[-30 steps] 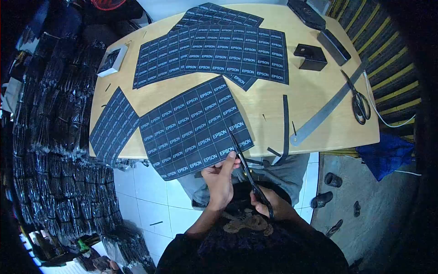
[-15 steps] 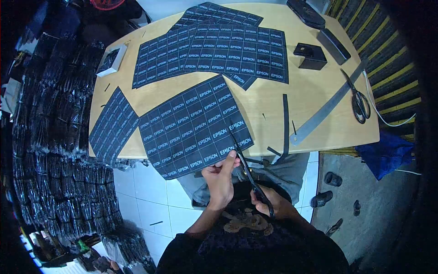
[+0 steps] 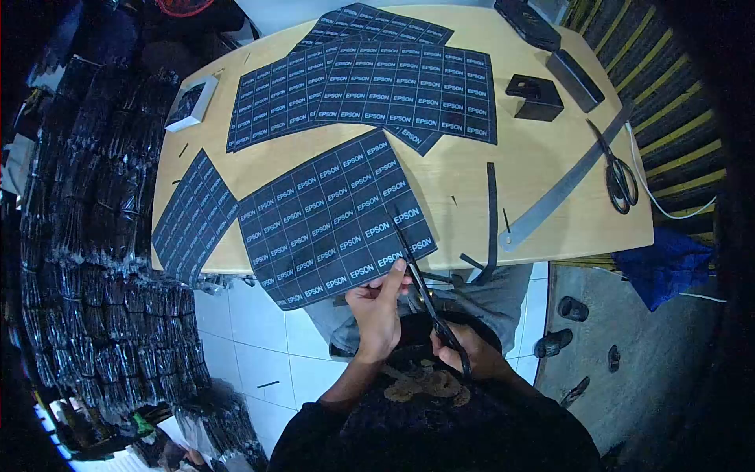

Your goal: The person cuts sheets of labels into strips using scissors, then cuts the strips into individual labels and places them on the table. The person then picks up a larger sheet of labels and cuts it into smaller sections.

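left hand [image 3: 377, 311]: closed in a pinch on the lower edge of the held sheet, with the thumb on top and the other fingers partly hidden beneath.
right hand [image 3: 460, 344]: curled shut around the handles of the working scissors, with the finger loops mostly covered by the palm.
held sheet [image 3: 326, 220]: thin, dark, gridded with pale lines and repeated EPSON print; at the centre of the frame, reaching past the bench front; corner at lower left hanging over the floor.
working scissors [image 3: 423, 287]: long, black and slim, slanting up into the right part of the held sheet; too dark to tell how far the blades gape, or where the lower one lies.
bench [image 3: 464, 185]: pale, wood-toned, smooth, with rounded corners.
overlapping sheets [image 3: 405, 88]: same print, at upper centre, partly hiding one another.
small sheet [image 3: 197, 216]: at left, touching or nearly touching the held sheet; cannot tell which.
dark strip [image 3: 493, 208]: narrow and matte, right of the held sheet, bending at its lower end.
ruler [image 3: 562, 185]: grey, flat, running diagonally at right.
spare scissors [image 3: 621, 182]: black-looped, lying near the ruler.
bundles [image 3: 106, 307]: glossy, wrinkled, plastic-like, stacked at left; contents hard to make out, fading into the dark frame edge.
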`<state>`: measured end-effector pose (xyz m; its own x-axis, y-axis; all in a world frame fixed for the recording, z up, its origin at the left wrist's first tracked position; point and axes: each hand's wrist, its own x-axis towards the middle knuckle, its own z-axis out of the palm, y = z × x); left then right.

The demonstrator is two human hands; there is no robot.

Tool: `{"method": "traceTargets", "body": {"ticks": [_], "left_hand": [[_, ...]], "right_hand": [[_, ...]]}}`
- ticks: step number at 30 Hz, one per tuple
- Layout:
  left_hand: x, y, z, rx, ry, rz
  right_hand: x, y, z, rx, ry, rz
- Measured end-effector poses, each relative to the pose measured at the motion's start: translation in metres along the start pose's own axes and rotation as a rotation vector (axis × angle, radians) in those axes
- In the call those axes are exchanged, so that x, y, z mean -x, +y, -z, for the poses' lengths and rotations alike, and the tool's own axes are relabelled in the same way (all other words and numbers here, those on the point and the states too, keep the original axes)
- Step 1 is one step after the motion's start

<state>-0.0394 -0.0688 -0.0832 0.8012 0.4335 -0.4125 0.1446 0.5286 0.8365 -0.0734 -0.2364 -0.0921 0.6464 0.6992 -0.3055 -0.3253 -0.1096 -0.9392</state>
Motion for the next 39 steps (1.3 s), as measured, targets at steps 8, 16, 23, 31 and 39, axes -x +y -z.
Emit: {"method": "traceTargets", "body": {"ticks": [8, 16, 23, 31, 39], "left_hand": [[0.001, 0.0, -0.001, -0.018, 0.005, 0.003], [0.001, 0.001, -0.004, 0.003, 0.019, 0.026], [0.001, 0.0, -0.003, 0.001, -0.011, 0.023], [0.002, 0.004, -0.005, 0.025, -0.011, 0.05], [0.001, 0.001, -0.002, 0.07, -0.021, 0.055]], "right_hand": [[0.001, -0.003, -0.005, 0.002, 0.036, -0.017], [0.003, 0.002, -0.011, 0.022, 0.081, -0.05], [0.003, 0.006, -0.015, 0.033, 0.094, -0.007], [0.001, 0.001, -0.018, -0.036, 0.092, -0.032], [-0.001, -0.002, -0.021, -0.018, 0.107, -0.036]]}}
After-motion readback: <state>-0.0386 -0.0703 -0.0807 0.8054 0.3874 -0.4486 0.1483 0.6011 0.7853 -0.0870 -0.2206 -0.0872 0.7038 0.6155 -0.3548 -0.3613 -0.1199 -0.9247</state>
